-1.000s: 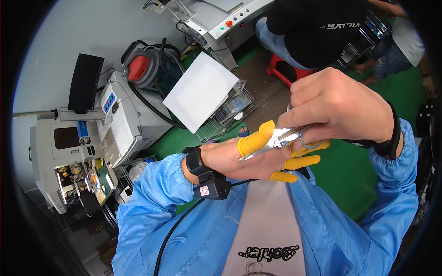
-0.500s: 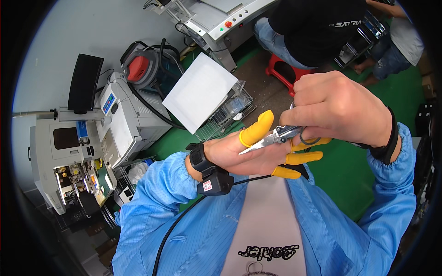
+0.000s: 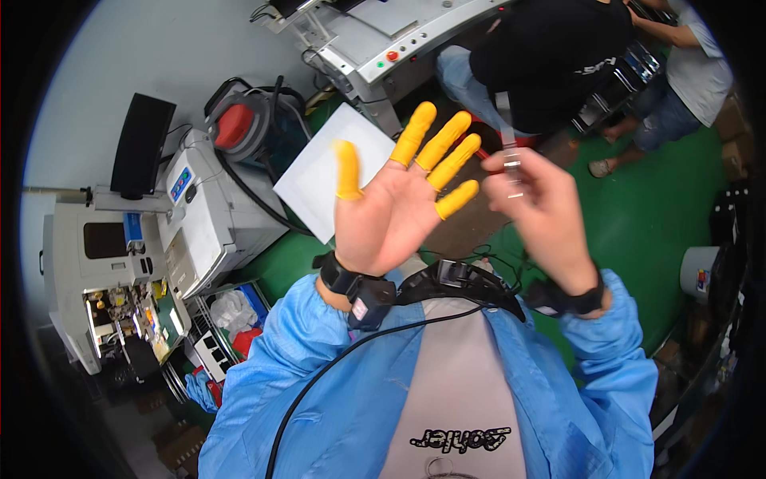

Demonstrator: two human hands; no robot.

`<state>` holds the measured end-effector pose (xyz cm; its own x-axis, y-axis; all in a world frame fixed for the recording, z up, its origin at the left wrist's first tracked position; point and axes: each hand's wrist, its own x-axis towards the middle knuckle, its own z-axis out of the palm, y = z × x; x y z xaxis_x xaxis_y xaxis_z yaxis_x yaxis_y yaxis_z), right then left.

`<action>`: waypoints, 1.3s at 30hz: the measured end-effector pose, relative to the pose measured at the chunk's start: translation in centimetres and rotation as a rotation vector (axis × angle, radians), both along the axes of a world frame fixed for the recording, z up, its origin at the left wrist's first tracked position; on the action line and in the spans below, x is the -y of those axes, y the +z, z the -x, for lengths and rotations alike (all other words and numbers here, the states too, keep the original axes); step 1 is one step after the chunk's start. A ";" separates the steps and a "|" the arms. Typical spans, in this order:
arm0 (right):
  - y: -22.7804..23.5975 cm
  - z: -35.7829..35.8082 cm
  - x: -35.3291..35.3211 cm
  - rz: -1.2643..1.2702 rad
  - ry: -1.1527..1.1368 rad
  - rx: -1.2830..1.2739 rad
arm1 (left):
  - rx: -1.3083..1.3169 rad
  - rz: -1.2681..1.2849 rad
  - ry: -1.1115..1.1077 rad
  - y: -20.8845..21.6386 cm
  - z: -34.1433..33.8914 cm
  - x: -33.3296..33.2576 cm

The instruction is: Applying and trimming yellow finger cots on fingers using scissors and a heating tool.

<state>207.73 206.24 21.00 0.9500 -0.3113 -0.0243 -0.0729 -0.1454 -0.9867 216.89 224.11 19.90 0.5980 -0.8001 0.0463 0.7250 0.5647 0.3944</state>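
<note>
My left hand [image 3: 381, 219] is raised with its palm toward me and its fingers spread, holding nothing. Yellow finger cots [image 3: 447, 144] cover its thumb and fingers. To its right, my bare right hand [image 3: 550, 219] is closed on a small pair of metal scissors [image 3: 511, 160], their blades pointing up and away from me. Motion blurs the scissors and fingertips, and the fingers hide part of the handles. A gap separates the scissors from my left hand.
Behind my left hand lies a white board [image 3: 315, 188], near a red-and-grey vacuum cleaner [image 3: 239, 124]. A button-panelled machine [image 3: 383, 68] stands at the back. Two people are at the far right. A white bucket [image 3: 699, 270] sits on the green floor [image 3: 630, 231].
My hands have moved apart. The left has turned upright and spread its fingers; the right has swung the scissors from pointing left across the left palm to pointing up.
</note>
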 end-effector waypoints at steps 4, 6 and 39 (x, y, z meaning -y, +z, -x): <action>-2.3 -1.2 -3.0 0.709 0.004 0.271 | 0.740 -0.642 0.112 -3.2 1.5 1.5; -2.8 -1.4 -2.9 0.645 0.094 0.271 | 0.534 -0.615 0.197 -5.1 0.7 1.9; -7.7 -3.4 -1.6 -0.699 0.320 -0.094 | 0.253 -0.597 0.181 -6.1 -1.0 1.9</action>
